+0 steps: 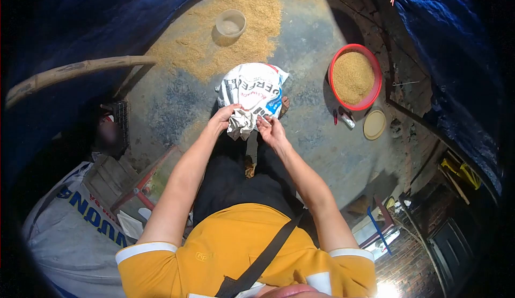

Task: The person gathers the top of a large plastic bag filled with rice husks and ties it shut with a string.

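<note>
A full white printed sack [252,86] stands in front of my legs, its mouth [241,123] bunched and crumpled on the side toward me. My left hand [226,116] is closed on the left of the gathered mouth, the thumb lying on top. At the right of the mouth, my right hand [272,130] has its fingers bent and pinched at the sack's edge. Part of the sack's lower side and the fingertips beneath it are hidden.
Golden grain [241,8] is spread on the concrete floor, with a clear plastic tub [230,23] on it. To the right are a red basin [335,90] of grain, a round lid [374,125] and a small white container [347,120]. A bamboo pole [80,71] juts in at left.
</note>
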A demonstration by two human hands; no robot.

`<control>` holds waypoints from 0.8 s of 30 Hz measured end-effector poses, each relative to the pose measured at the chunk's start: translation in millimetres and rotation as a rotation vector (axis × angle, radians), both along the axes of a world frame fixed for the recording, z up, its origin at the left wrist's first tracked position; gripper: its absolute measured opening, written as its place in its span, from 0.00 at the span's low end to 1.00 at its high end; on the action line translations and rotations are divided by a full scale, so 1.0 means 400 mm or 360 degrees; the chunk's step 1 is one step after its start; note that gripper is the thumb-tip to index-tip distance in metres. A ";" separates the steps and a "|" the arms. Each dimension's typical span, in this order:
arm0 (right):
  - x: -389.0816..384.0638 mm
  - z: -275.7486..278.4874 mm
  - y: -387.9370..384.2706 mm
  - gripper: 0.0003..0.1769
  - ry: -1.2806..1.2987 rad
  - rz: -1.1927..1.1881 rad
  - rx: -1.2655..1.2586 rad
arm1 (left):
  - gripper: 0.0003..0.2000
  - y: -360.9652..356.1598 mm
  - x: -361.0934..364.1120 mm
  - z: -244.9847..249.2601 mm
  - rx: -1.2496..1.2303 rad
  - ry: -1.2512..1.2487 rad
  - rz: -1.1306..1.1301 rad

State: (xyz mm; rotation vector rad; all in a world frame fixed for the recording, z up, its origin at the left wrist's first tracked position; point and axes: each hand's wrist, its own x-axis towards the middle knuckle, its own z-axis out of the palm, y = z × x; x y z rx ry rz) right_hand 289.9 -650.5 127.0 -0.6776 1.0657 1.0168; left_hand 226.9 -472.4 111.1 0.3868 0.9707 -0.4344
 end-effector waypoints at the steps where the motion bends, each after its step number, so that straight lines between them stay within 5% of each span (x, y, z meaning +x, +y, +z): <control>1: -0.001 0.015 0.006 0.19 -0.0005 0.0017 0.0005 | 0.10 0.003 0.000 -0.009 0.0005 -0.0005 0.0017; 4: 0.007 0.073 0.016 0.17 0.0183 -0.0330 0.0188 | 0.10 -0.002 0.009 -0.003 0.0067 0.0049 0.0025; 7: -0.003 0.031 0.014 0.14 -0.0079 -0.0191 0.0428 | 0.10 0.000 0.019 0.024 0.0153 0.0074 -0.0068; 13: -0.022 -0.006 0.033 0.12 -0.0088 -0.0170 0.0260 | 0.11 -0.009 0.015 0.036 0.0029 -0.0106 -0.0049; 19: 0.029 -0.025 0.049 0.16 0.0167 0.0112 0.0381 | 0.06 -0.062 0.011 -0.005 0.0121 0.0108 0.0321; 24: 0.025 -0.003 0.121 0.07 0.0186 -0.0009 -0.0250 | 0.06 -0.084 0.054 0.032 0.0343 0.0525 0.0784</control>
